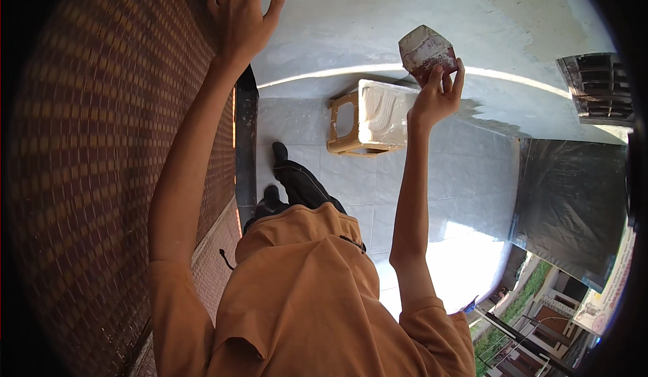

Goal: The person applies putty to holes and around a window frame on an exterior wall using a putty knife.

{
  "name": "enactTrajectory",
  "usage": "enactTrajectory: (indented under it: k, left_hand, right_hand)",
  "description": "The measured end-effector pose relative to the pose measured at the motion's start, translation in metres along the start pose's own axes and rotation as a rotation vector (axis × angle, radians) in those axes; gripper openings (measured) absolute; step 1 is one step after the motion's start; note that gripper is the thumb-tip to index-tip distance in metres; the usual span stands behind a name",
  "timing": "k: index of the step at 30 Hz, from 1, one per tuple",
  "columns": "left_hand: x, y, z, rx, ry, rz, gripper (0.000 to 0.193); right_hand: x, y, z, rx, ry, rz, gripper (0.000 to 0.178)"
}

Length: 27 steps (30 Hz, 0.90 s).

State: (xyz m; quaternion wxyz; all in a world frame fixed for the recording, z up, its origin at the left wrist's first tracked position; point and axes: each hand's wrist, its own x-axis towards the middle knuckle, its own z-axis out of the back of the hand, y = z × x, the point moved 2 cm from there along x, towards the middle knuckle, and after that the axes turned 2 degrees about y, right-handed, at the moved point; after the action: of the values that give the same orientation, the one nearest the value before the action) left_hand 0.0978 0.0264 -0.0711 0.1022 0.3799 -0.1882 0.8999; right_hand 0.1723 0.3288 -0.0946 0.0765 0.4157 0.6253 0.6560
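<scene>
My left hand (241, 16) is raised at the upper left with its fingers spread and nothing in it. It lies over the edge between the woven brown panel and the pale wall (337, 26); whether it touches either, I cannot tell. Out to the right, my right hand (437, 100) grips the lower edge of a dusty, reddish-brown piece of sandpaper (428, 49). White powder coats much of its angular face. The sandpaper is up in front of the wall, and contact between them cannot be made out.
A beige plastic stool (383, 114), smeared with white, stands on grey floor tiles (290, 120) below my right hand. The woven brown panel (115, 141) rises along my left. At the right are a barred wall opening (597, 88) and a dark plastic sheet (570, 201).
</scene>
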Motion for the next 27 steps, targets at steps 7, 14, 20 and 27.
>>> enactTrajectory:
  k: [7, 14, 20, 27]
  left_hand:
    - [-0.124, -0.052, -0.054, -0.131, 0.283, 0.146, 0.062]
    - [-0.234, -0.102, -0.139, -0.178, 0.494, 0.276, 0.064]
    - [-0.345, -0.177, -0.232, -0.379, 0.58, 0.77, 0.058]
    - [-0.411, -0.261, -0.304, -0.752, 0.568, 1.715, 0.059]
  right_hand:
    - [-0.032, -0.044, 0.111, -0.178, 0.11, -0.157, 0.043]
    - [-0.023, -0.151, 0.2, -0.506, 0.307, -0.18, 0.04]
    - [-0.024, -0.258, 0.238, -0.642, 0.551, -0.219, 0.038]
    - [-0.025, -0.338, 0.236, -0.691, 0.721, -0.449, 0.036]
